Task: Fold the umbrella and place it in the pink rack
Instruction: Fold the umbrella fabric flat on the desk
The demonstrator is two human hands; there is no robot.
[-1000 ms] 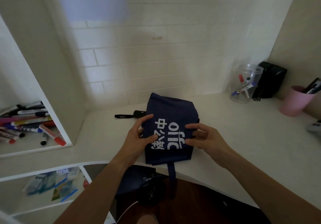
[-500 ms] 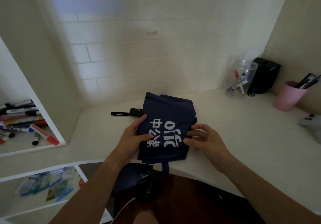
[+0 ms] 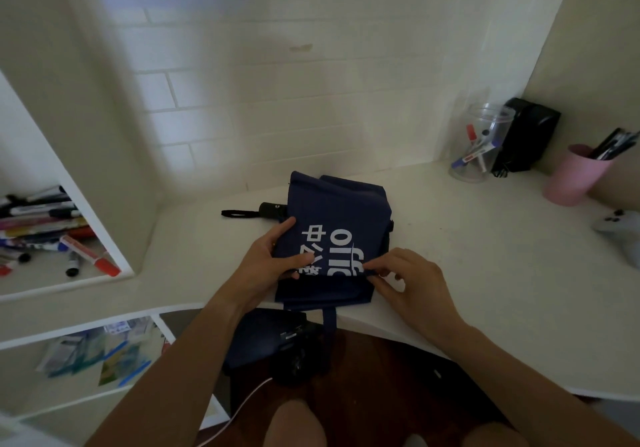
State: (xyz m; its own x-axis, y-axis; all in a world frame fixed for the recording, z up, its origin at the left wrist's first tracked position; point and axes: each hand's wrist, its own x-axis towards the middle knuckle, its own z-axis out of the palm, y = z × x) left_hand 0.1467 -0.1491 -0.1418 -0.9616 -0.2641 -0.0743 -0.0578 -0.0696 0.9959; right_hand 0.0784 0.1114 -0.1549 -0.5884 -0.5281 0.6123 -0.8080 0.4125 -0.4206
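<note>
A navy blue umbrella [image 3: 341,211] with white lettering lies collapsed on the white desk [image 3: 485,273], its canopy folded into a flat bundle. Its black handle [image 3: 272,210] and wrist strap stick out to the left. My left hand [image 3: 268,261] grips the bundle's left edge, thumb on top. My right hand [image 3: 412,283] pinches a fold at the bundle's lower right. A navy strap [image 3: 329,328] hangs off the desk edge. The pink holder [image 3: 575,178] stands at the far right with dark pens in it.
A clear jar of markers [image 3: 479,148] and a black object [image 3: 528,134] sit at the back right. A grey controller [image 3: 620,228] lies at the right edge. A left cubby holds several markers [image 3: 45,224]. Below the desk are a shelf with papers and a dark bag [image 3: 273,342].
The umbrella bundle has been pulled a little toward me. My right hand slid from its right side down to the lower right fold and pinched it. My left hand stays on the left edge.
</note>
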